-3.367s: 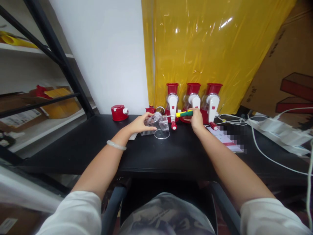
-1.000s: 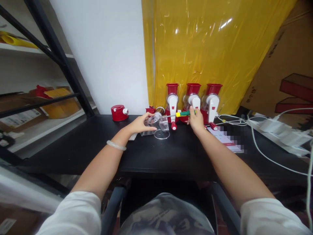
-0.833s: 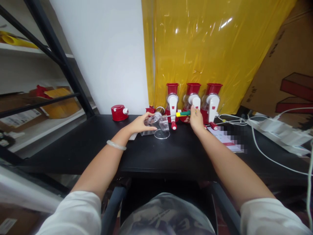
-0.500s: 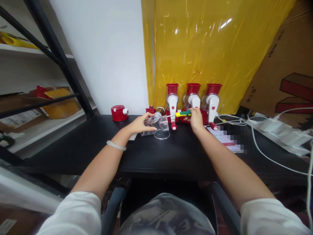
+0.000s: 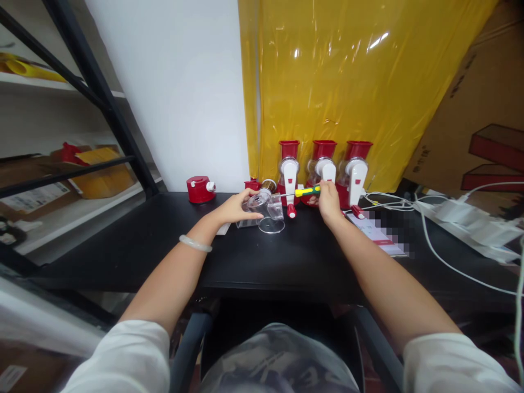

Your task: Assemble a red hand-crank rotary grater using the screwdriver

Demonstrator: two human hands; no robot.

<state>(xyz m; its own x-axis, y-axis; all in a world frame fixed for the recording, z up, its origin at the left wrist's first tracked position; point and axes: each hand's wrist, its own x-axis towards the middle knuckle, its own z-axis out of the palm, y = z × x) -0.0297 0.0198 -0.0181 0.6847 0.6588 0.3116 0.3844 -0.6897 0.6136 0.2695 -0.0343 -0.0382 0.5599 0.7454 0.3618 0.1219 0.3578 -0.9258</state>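
My left hand (image 5: 240,208) is closed around a clear plastic grater body (image 5: 262,205), which lies tipped on the black table. A round clear rim (image 5: 272,225) faces the front. In my right hand (image 5: 329,201) is a screwdriver (image 5: 307,191) with a yellow and green handle, held level. Its metal shaft points left into the clear body; the tip is hard to make out. Just behind the body shows a brass-coloured grater drum (image 5: 268,186). Behind my hands stand red and white rotary graters (image 5: 290,177) with crank handles.
A red round base (image 5: 200,189) with a white knob sits at the back left of the table (image 5: 262,267). On the right are a phone (image 5: 376,233), white cables and a power strip (image 5: 466,224). A shelf rack (image 5: 98,103) stands left; yellow plastic sheeting (image 5: 347,71) hangs behind.
Almost nothing differs. The screwdriver handle shows a slightly different pattern of yellow and green, as if turned, and my right-hand fingers have shifted a little on it. The clear body stays in place.
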